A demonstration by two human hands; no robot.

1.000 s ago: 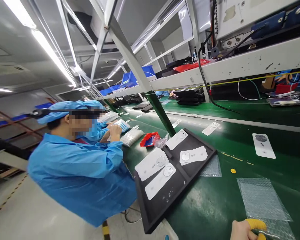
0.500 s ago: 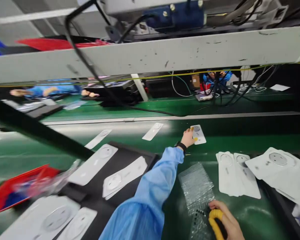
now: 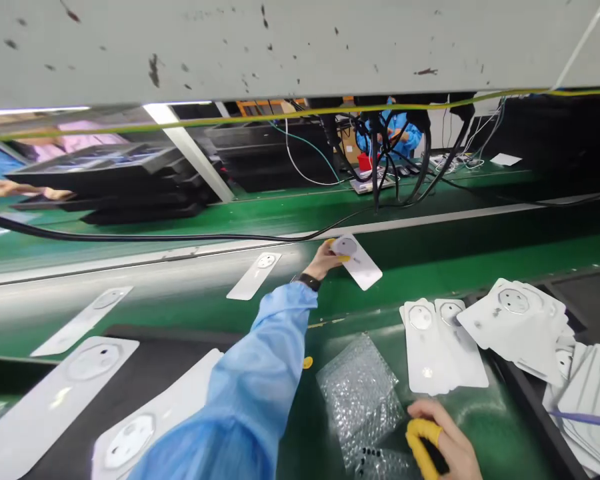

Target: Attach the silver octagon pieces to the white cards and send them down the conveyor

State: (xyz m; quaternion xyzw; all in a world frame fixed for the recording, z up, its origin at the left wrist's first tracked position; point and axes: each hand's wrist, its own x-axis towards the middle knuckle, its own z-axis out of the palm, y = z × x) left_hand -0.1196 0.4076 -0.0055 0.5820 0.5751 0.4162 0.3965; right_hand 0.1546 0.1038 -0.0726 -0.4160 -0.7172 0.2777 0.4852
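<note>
A white card lying on the green workbench is pinched at its round end by the left hand. A yellow-handled tool is held closed in the right hand, just beside bubble wrap.

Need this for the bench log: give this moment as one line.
left hand: on white card | right hand: grips yellow-handled tool | nearby: bubble wrap sheet, stacked white cards

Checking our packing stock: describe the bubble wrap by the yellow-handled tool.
The bubble wrap is a clear, crumpled plastic piece covered in small air bubbles. It lies flat on the green bench, with its lower corner close to the right hand and the yellow-handled tool. Whether they touch is unclear.
</note>
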